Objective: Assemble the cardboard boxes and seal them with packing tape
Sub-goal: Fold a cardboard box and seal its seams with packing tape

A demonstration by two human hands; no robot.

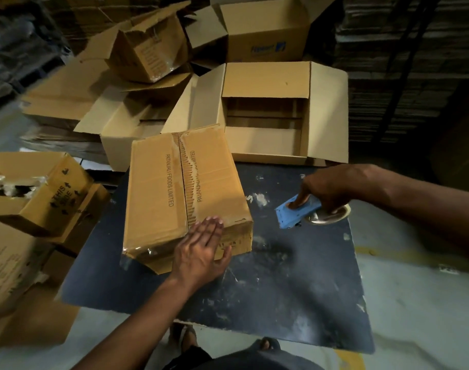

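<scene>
A closed brown cardboard box (158, 193) with printed lettering lies on the dark table top (281, 284), its flaps meeting along a centre seam covered with clear tape. My left hand (201, 249) lies flat with straight fingers on the box's near right corner, over the end of the seam. To the right of the box, my right hand (324, 188) grips a blue tape dispenser (294, 212) holding a roll of packing tape (332, 216). The dispenser is low over the table, apart from the box.
An open box (265, 113) with spread flaps stands behind the table. More open and crumpled boxes (148, 49) pile up at the back and left, including one marked "THIS SIDE" (49, 193). Stacks of flat cardboard (404, 49) fill the right background. My sandalled feet show below the table.
</scene>
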